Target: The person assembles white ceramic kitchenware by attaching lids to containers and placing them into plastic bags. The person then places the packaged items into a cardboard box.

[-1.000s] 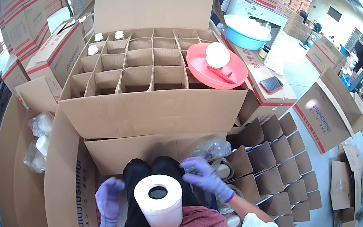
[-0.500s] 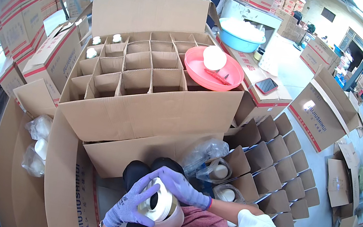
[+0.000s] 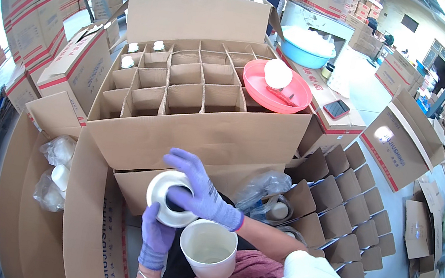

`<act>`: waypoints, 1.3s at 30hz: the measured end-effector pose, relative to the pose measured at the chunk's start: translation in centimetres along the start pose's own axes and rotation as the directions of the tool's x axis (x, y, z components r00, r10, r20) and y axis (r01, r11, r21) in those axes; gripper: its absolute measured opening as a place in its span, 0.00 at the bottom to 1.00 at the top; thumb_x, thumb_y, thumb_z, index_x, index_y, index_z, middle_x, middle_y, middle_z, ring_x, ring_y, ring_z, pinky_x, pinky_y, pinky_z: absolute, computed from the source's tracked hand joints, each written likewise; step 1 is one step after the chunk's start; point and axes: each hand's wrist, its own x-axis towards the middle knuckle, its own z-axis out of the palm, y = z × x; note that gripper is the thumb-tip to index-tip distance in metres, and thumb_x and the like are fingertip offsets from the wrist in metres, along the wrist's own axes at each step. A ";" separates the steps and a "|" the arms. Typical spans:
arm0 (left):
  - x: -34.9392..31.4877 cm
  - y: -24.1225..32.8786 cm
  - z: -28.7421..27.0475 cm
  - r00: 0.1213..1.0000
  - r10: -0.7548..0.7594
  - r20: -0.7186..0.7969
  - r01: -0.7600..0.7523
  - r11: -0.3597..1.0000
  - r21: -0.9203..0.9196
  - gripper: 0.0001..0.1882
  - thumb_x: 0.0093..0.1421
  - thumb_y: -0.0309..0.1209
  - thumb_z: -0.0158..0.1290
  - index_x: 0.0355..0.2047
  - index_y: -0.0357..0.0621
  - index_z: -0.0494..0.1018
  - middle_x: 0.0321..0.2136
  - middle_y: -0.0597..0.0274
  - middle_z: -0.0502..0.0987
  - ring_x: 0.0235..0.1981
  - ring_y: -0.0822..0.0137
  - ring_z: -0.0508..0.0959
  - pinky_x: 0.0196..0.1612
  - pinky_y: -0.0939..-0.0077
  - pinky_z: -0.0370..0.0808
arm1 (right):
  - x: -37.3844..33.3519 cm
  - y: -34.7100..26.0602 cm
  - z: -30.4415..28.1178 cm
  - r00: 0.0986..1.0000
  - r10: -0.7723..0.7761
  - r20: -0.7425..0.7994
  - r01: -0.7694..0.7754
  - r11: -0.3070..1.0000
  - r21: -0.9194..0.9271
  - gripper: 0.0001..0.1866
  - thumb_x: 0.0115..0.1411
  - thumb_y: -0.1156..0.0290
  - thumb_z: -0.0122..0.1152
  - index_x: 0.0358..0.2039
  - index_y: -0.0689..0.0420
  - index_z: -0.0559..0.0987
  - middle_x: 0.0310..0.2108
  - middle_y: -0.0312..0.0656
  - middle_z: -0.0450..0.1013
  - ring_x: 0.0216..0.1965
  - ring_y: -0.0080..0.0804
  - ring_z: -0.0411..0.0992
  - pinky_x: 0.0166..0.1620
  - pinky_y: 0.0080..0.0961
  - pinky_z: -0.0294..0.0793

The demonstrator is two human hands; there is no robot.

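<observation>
- A round white ring-shaped lid (image 3: 156,189) with a dark hole was held up above the lap, tipped toward the person.
- Its lower left edge was gripped by the left hand (image 3: 158,235), in a purple glove.
- The right hand (image 3: 206,197), in a purple glove too, was laid over the lid, with a finger or thumb across the hole; whether it was squeezed tight could not be told.
- A tall white round pot (image 3: 206,269), open at the top, was held in the lap, just below the lid, near a red checked apron (image 3: 254,272).
- A big brown cardboard box (image 3: 193,141), split into squares, was placed in front.
- On its right corner a round pink plastic bowl (image 3: 250,90) was set, with a white ball-shaped thing (image 3: 278,74) in it.
- To the right, brown cardboard dividers (image 3: 342,248) were stood on the floor, beside a clear plastic bag (image 3: 271,186).
</observation>
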 end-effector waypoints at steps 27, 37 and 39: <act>25.6 19.6 -1.1 0.733 0.554 0.395 0.040 -0.615 0.787 0.24 0.62 0.44 0.51 0.54 0.46 0.73 0.58 0.52 0.69 0.63 0.49 0.64 0.63 0.46 0.60 | 31.3 13.4 -6.1 0.873 0.353 0.337 0.271 0.224 -0.936 0.31 0.61 0.40 0.49 0.46 0.56 0.79 0.44 0.50 0.78 0.47 0.48 0.77 0.52 0.43 0.74; 25.8 19.3 -1.6 0.811 0.465 0.354 0.065 -0.674 0.736 0.29 0.63 0.50 0.49 0.58 0.45 0.71 0.60 0.53 0.69 0.64 0.47 0.64 0.61 0.51 0.64 | 41.8 26.7 16.0 0.810 0.478 0.341 -0.004 0.585 -0.811 0.36 0.56 0.43 0.59 0.62 0.47 0.69 0.60 0.45 0.70 0.61 0.46 0.68 0.60 0.54 0.66; 25.9 19.4 -1.7 0.802 0.466 0.373 0.056 -0.681 0.730 0.29 0.63 0.50 0.50 0.57 0.44 0.71 0.59 0.52 0.69 0.63 0.47 0.65 0.61 0.52 0.65 | 42.9 26.8 16.2 0.745 0.565 0.355 -0.025 0.555 -0.831 0.35 0.56 0.46 0.60 0.61 0.46 0.70 0.60 0.45 0.70 0.61 0.46 0.68 0.59 0.55 0.66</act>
